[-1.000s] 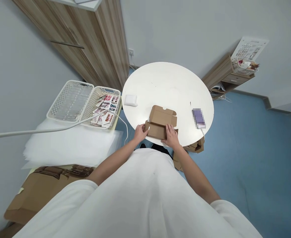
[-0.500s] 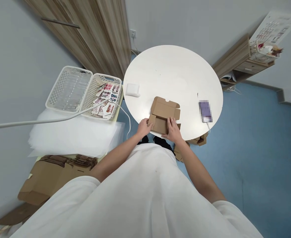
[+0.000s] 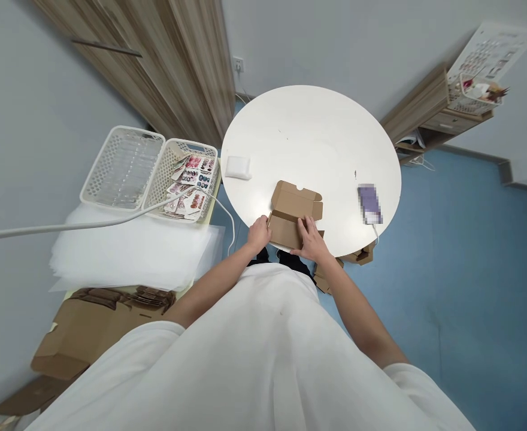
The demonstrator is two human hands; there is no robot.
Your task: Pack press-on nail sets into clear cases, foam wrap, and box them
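A small brown cardboard box (image 3: 294, 213) lies half-folded at the near edge of the round white table (image 3: 317, 137), its lid flap open toward the far side. My left hand (image 3: 259, 233) grips the box's left side. My right hand (image 3: 311, 239) presses on its near right part, fingers bent over the cardboard. Both arms reach out from my white shirt.
A small white pad (image 3: 238, 167) lies on the table's left, a blurred purple phone (image 3: 370, 204) with a cable on its right. Two white baskets (image 3: 124, 167), one with colourful cards (image 3: 191, 185), sit at left over white foam sheets (image 3: 133, 251). Flat cardboard (image 3: 88, 329) lies below; more boxes (image 3: 357, 256) under the table.
My hands have shifted slightly on the box and its near panels are folded up more. The view has moved a little between frames.
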